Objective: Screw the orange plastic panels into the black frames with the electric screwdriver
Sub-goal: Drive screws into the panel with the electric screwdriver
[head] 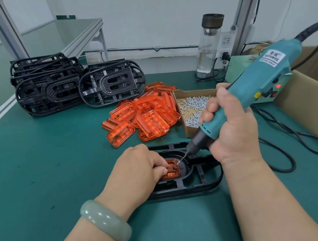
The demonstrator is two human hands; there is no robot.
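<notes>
Orange panel heap (143, 118) beside screw box (189, 132) (black frames (49, 90) behind)

Factory assembly bench: green mat (38, 166) under aluminium uprights (245, 18), black frames (48, 88) stacked upper left, orange panels (145, 112) heaped at centre, box of screws (188, 129), corded screwdriver (259, 78) and carton (313, 104) at right

Bare mat (38, 166) left of frame (183, 192) — panel pile (145, 116), screw box (187, 129) crowd behind.

Glossy translucent orange plastic panels (143, 116); matt black plastic frames (48, 84); matt green mat (38, 166); cardboard screw box (190, 128).
</notes>
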